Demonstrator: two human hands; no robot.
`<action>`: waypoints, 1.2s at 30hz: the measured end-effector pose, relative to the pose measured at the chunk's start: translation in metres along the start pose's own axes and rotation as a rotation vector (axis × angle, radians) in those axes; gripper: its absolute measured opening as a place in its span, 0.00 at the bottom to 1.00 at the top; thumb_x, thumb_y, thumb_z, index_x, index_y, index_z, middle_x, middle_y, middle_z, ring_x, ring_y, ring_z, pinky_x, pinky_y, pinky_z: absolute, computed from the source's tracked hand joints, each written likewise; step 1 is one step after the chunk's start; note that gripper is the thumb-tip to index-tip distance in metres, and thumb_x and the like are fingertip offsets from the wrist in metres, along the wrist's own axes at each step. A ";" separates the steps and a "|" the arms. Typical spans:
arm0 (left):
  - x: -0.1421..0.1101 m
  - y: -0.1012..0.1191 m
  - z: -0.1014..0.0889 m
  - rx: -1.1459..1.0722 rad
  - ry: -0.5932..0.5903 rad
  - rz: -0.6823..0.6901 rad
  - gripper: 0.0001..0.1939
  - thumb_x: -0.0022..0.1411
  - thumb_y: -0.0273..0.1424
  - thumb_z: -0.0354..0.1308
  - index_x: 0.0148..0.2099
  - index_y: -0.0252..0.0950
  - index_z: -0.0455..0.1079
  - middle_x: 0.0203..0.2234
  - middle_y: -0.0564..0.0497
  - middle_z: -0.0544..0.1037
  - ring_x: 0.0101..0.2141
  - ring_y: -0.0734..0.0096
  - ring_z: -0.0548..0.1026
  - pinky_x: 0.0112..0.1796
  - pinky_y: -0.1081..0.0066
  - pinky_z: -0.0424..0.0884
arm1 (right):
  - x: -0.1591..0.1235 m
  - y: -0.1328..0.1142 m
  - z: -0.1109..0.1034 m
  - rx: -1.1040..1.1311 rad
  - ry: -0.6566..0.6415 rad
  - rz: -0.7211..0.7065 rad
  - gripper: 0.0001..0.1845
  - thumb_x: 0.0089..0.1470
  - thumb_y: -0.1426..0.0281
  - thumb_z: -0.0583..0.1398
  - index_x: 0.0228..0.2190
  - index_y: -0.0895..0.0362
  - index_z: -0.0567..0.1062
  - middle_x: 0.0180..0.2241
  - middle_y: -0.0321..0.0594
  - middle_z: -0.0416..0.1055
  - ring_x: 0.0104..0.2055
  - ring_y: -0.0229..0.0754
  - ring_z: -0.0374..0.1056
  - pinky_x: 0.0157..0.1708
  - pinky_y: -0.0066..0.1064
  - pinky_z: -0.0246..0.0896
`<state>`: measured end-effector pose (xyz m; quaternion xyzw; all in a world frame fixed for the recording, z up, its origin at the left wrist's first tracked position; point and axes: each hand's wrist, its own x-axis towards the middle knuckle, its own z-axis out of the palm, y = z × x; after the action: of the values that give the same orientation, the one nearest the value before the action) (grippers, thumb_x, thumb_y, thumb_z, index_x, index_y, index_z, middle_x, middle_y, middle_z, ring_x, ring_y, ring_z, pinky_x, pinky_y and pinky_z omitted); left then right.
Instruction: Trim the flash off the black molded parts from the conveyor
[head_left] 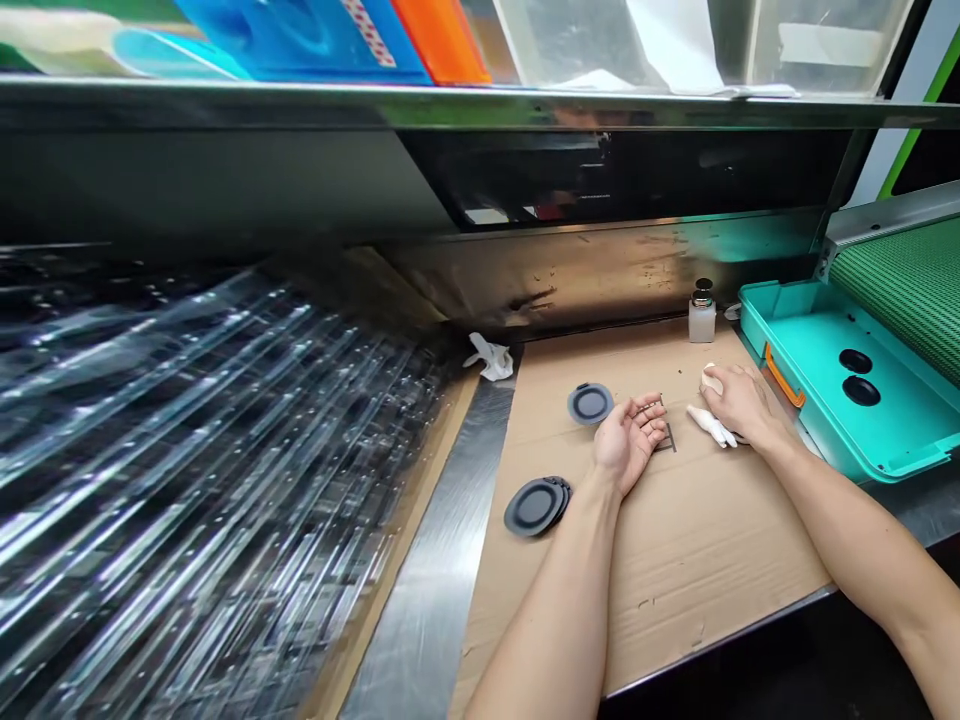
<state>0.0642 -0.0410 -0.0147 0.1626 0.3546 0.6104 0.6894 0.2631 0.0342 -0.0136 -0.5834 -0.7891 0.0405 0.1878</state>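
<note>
My left hand lies palm up over the cardboard sheet, its fingers loosely spread and holding nothing. Just left of it rests a round dark grey lid-like disc. Closer to me is a small stack of similar discs, beside my left forearm. My right hand grips a small cream-coloured wad; its exact kind is unclear. Under that hand a crumpled white cloth lies on the cardboard. A dark edge by the cloth is mostly hidden by my right hand.
A teal tray with two black round pieces stands at right, beside a green mesh conveyor. A pump bottle is at the back. Clear plastic trays fill the left. A metal shelf spans overhead. White crumpled cloth lies back left.
</note>
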 end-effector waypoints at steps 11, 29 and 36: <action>-0.020 0.005 0.005 1.079 0.357 0.763 0.07 0.57 0.31 0.65 0.40 0.40 0.79 0.51 0.38 0.76 0.59 0.42 0.67 0.59 0.51 0.61 | -0.006 0.008 0.011 0.155 0.190 -0.044 0.20 0.63 0.61 0.58 0.52 0.55 0.79 0.49 0.47 0.77 0.53 0.52 0.67 0.56 0.40 0.58; -0.004 -0.009 0.007 0.100 0.093 0.232 0.08 0.58 0.29 0.66 0.40 0.33 0.75 0.34 0.50 0.79 0.34 0.72 0.77 0.40 0.72 0.75 | -0.046 -0.056 0.001 0.451 0.191 -0.376 0.19 0.64 0.59 0.63 0.53 0.53 0.79 0.53 0.46 0.73 0.53 0.49 0.64 0.55 0.39 0.63; -0.015 -0.014 0.015 -0.217 -0.095 0.030 0.20 0.75 0.39 0.45 0.39 0.35 0.74 0.40 0.44 0.80 0.43 0.66 0.80 0.54 0.63 0.74 | -0.051 -0.078 0.003 0.182 0.151 -0.175 0.19 0.68 0.61 0.55 0.54 0.54 0.77 0.54 0.51 0.70 0.50 0.54 0.61 0.51 0.45 0.63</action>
<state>0.0845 -0.0549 -0.0091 0.1210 0.2508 0.6471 0.7097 0.2043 -0.0376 -0.0074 -0.4943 -0.8137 0.0512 0.3017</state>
